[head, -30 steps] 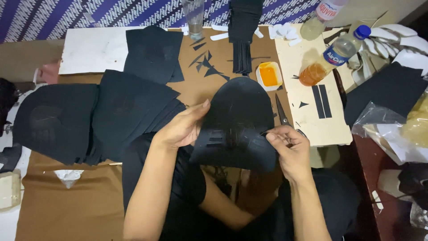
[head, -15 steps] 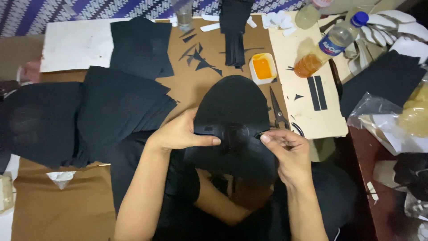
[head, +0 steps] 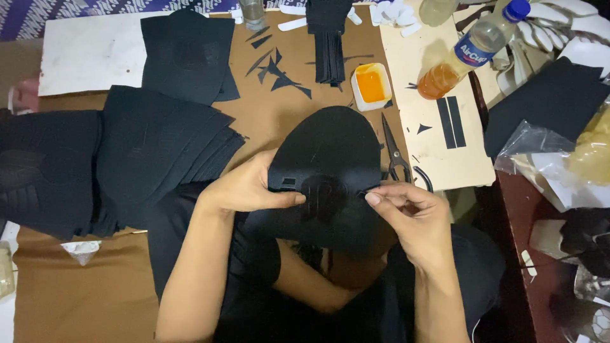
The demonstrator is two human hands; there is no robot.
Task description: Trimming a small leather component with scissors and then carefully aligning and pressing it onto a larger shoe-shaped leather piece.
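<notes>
Domed black foam piece [head: 330,171] sits centre; metal scissors [head: 395,152] just right of it, small white tray of orange glue [head: 372,86] behind, stacked black foam sheets [head: 159,152] left.

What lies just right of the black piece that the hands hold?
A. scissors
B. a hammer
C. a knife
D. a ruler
A: scissors with black handles lie on the cardboard, beside the right edge of the black piece held by both hands.

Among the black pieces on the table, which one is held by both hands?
The rounded black piece in the middle: the left hand and right hand pinch its lower edge. The other black sheets lie flat, untouched, on the cardboard.
</notes>
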